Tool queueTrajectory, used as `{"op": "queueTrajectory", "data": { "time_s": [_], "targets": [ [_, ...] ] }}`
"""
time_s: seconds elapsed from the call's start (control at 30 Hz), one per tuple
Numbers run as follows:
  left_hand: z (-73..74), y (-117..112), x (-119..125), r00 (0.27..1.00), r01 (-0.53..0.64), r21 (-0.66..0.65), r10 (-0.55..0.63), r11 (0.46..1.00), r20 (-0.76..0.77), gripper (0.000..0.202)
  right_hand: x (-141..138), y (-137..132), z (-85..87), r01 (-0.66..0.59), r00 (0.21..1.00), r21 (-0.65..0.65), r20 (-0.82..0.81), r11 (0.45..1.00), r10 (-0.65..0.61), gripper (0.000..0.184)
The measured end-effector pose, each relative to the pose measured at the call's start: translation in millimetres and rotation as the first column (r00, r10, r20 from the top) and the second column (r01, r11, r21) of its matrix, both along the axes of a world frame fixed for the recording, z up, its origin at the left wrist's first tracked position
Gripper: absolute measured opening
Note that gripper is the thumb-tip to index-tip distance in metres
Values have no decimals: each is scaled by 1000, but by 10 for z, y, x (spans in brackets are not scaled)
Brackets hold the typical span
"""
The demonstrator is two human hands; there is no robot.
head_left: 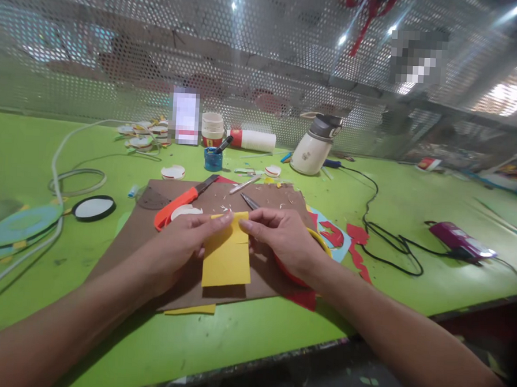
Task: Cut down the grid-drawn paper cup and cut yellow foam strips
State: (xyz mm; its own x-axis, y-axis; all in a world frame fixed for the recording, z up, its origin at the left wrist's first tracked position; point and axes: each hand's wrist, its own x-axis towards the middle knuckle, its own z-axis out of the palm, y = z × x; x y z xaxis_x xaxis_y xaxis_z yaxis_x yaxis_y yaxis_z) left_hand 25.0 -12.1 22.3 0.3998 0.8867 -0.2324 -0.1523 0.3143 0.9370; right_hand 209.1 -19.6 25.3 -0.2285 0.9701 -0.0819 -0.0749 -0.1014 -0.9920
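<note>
A small rectangle of yellow paper is held up over a brown board. My left hand pinches its upper left edge, thumb on the front. My right hand pinches the upper right corner, just above a short slit in that side. Scissors lie on the board behind my right hand, their tip showing and the yellow-edged handle partly hidden by the wrist. An orange utility knife rests to the left, beside a white disc.
Red paper scraps lie right of the board. Farther back stand a blue pot with a marker, paper cups and a cream flask. A black cord runs to a purple device. A black-rimmed disc and white cable are left.
</note>
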Motion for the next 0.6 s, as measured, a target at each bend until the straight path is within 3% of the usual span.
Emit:
{"op": "queueTrajectory", "data": {
  "time_s": [0.1,0.47,0.6],
  "targets": [
    [-5,3,6,999,-7,-88,4,996,-35,27,4,9,-12,-18,1000,1,-18,1000,18,18],
    [-8,-5,15,999,-42,44,41,998,22,28,28,8,-9,-16,998,12,64,1000,15,25],
    [10,9,-5,999,0,8,-1,1000,50,24,17,10,-4,13,999,47,42,999,-15,21]
  ]
}}
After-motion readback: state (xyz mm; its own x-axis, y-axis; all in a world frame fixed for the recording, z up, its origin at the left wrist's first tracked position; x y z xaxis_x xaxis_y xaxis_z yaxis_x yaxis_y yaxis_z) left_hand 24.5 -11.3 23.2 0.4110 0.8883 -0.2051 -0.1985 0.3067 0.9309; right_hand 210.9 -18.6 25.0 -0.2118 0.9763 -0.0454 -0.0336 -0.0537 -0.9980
